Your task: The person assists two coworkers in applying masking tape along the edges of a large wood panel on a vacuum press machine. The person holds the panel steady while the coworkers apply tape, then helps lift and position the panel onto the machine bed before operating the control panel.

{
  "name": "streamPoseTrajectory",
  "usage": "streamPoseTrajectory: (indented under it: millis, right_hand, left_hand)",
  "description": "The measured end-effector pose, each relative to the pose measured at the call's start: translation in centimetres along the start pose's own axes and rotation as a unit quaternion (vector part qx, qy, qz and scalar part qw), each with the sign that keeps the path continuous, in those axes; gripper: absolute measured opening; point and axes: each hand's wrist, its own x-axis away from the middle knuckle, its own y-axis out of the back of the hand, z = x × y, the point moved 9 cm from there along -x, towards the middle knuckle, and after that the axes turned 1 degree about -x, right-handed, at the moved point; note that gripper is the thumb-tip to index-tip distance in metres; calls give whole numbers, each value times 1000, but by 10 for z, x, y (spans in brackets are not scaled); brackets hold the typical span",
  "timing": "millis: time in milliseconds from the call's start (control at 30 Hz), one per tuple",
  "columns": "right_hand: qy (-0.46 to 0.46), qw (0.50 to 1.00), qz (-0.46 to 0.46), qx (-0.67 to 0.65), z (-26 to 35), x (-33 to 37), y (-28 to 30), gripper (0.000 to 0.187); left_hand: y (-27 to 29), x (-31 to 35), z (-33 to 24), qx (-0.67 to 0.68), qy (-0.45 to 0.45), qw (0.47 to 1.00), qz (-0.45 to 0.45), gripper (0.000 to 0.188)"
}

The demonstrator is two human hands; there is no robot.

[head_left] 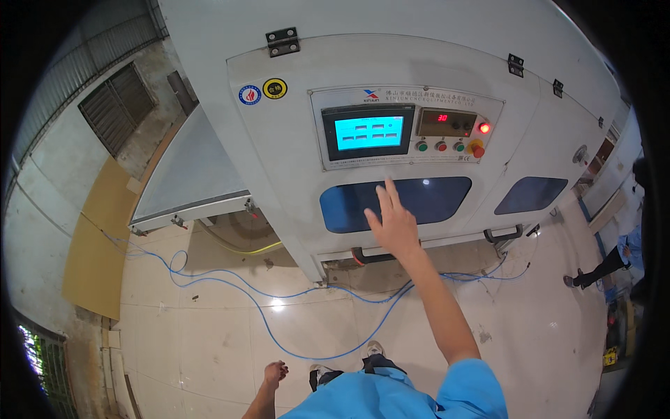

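The right hand reaches up, fingers spread and empty, toward the touchscreen at twelve o'clock. The left hand hangs loosely curled, holding nothing, at seven o'clock

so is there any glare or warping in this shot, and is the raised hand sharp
Head view: fisheye bends the machine's straight edges and leaves black corners; a small glare spot sits on the floor tiles; the touchscreen and red lamp glow brightly; the right hand is slightly soft at the fingertips, the left hand reasonably sharp.
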Motion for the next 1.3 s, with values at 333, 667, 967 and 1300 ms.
streamPoseTrajectory:
  millis: [333,667,967,1300]
  right_hand:
    - [-8,999,30,20,-6,-72,6,59]
    - [-6,995,82,54,-6,-92,-4,62]
    - [79,994,79,-19,-10,-31,-24,61]
    - [-71,904,419,-36,-165,271,-177,69]
  left_hand:
    - [-74,30,-9,75,-42,994,62,23]
    - [-57,56,81,84,88,993,-12,22]
    - [-74,62,96,106,89,990,-33,22]
    - [-172,77,61,69,0,996,51,30]
